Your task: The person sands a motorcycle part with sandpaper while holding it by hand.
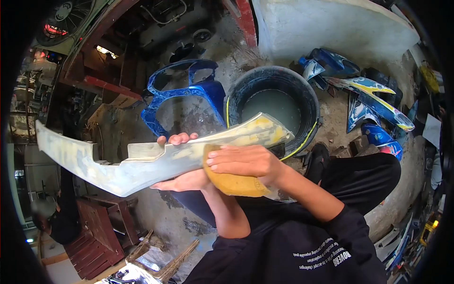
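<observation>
A long, curved vehicle body panel lies across the view, its surface patchy white, grey and yellow. My left hand grips it from below near its middle, and the fingertips curl over its upper edge. With fingers bent together, my right hand holds a yellow-brown sheet of sandpaper against the panel's face. Part of the sheet hangs below the panel's lower edge. Just behind the panel's right end stands a black bucket with cloudy water in it.
Beyond the panel, a blue plastic frame rests on the concrete floor. Several blue, white and yellow fairing pieces lie right of the bucket. A red-brown wooden bench and a seated person in dark clothes are at lower left.
</observation>
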Available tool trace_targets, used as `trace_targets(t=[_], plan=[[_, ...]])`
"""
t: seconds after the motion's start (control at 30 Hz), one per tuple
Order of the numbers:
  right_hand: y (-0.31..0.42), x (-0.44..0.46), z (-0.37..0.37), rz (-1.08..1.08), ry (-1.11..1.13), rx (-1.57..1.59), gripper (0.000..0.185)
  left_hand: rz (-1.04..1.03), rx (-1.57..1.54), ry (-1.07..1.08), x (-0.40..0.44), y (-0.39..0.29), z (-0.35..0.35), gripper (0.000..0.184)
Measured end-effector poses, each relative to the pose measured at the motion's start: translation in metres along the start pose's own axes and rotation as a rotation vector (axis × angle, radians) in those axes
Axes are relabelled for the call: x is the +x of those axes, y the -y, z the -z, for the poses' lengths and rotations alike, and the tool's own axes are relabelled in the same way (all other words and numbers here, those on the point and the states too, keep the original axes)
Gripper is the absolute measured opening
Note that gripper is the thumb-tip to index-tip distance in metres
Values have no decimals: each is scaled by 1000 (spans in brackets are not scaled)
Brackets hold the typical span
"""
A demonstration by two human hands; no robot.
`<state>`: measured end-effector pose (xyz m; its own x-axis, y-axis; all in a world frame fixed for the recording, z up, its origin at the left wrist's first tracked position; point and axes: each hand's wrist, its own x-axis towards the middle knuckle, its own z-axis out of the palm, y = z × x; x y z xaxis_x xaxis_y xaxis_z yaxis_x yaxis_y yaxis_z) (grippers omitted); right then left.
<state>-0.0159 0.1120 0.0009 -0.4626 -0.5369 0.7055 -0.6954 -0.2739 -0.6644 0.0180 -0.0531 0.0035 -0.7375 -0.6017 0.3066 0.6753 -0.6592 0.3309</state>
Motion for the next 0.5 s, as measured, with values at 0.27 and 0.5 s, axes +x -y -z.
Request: trace_targets(t=[0.27,0.5], plan=[[-15,-41,23,-139,-58,-124,36,-11,156,-139,-4,16,-5,103],[-14,-27,17,-96,41,-71,36,-66,103,-151,-2,7,-9,105]])
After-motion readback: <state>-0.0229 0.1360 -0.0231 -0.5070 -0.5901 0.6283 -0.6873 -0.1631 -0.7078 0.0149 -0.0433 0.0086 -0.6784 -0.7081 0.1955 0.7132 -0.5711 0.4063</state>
